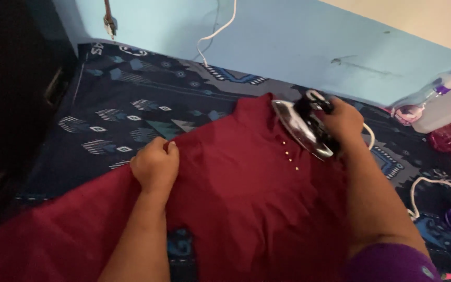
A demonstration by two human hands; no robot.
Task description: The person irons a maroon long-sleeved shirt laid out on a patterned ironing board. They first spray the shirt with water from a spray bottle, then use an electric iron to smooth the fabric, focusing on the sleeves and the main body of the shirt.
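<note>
The right hand (346, 121) is gripping the handle of an iron (304, 128), its grip closed, tilting the soleplate up off the red shirt (246, 193) lying on the patterned bed (131, 104). The left hand (155, 164) is pinching the shirt's edge, fingers curled; pulling it taut before lowering the iron flat near the buttons (289, 155) should be preventing creases.

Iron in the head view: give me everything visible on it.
The iron has a shiny metal soleplate and a black body and handle. It is tilted up on its side, so the soleplate faces left toward the camera rather than lying flat. The right hand grips its handle. Its lower edge sits at the button placket of the dark red garment, near the collar. A white cord shows just behind the hand. Whether it is powered cannot be told.
</note>
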